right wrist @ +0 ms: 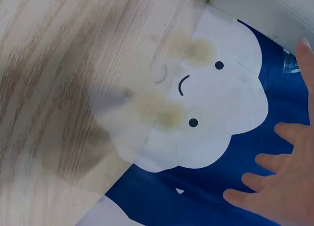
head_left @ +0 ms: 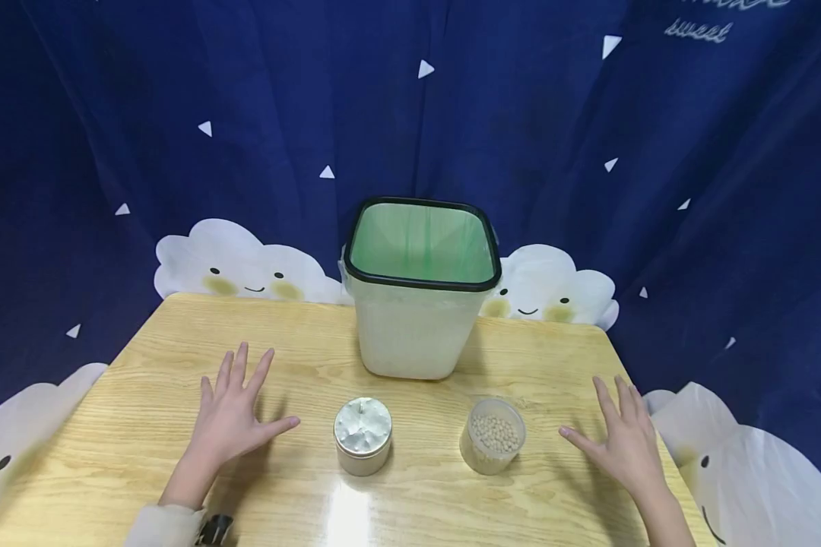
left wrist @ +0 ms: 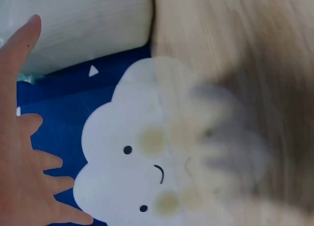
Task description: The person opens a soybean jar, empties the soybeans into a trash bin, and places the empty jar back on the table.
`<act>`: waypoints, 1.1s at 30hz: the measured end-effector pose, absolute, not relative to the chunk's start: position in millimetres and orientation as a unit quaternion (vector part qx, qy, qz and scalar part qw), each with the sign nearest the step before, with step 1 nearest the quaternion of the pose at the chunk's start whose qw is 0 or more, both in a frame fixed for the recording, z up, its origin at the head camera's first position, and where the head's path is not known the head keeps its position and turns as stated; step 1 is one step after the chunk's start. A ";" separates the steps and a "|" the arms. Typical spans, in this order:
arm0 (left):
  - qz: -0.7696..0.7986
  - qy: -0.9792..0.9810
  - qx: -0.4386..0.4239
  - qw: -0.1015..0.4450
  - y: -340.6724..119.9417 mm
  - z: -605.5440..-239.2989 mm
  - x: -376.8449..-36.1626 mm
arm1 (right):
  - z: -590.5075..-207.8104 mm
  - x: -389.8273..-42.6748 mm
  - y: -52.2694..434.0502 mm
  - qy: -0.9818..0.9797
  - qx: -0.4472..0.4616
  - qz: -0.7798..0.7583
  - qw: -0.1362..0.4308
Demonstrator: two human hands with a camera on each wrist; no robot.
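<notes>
My left hand (head_left: 229,425) is spread over the left side of the wooden table, fingers straight, holding nothing. Just right of its thumb stands a round tin (head_left: 362,436) with a crinkled silver top. My right hand (head_left: 626,441) hovers with spread fingers at the table's right side, also holding nothing. A clear round tub (head_left: 492,435) full of small beige beads stands to the left of that hand. In the left wrist view, the left hand (left wrist: 29,157) shows its splayed fingers; the right wrist view shows the right hand (right wrist: 284,172) likewise.
A pale square bin (head_left: 417,323) with a black rim and greenish inside stands at the table's back middle. Behind the wooden table (head_left: 280,494) hangs a dark blue curtain (head_left: 260,99) with white triangles and smiling clouds. A black clip-like item (head_left: 214,529) sits beside the left sleeve.
</notes>
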State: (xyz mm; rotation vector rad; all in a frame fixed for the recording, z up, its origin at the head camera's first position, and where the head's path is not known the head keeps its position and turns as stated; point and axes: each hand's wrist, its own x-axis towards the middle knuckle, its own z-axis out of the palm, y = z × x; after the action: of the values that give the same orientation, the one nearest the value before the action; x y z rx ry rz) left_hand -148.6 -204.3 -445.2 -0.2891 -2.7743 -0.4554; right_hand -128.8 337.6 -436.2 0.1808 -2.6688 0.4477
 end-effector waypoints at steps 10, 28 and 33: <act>-0.174 -0.957 -0.148 0.180 -186.3 -428.3 -150.9 | -448.6 -131.8 337.8 -0.947 0.112 0.287 0.090; -0.199 -0.924 -0.260 0.200 -146.3 -404.8 -159.7 | -487.1 -139.0 315.8 -0.889 0.199 0.412 0.026; -0.198 -0.919 -0.284 0.189 -134.2 -399.8 -162.6 | -493.6 -141.4 308.9 -0.869 0.222 0.441 0.002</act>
State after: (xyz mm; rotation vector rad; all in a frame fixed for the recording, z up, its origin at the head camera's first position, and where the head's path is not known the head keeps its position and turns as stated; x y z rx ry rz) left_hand -162.6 -134.2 -399.8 -0.7986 -2.5834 -0.5577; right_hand -141.4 308.9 -493.6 0.6974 -2.7276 1.3850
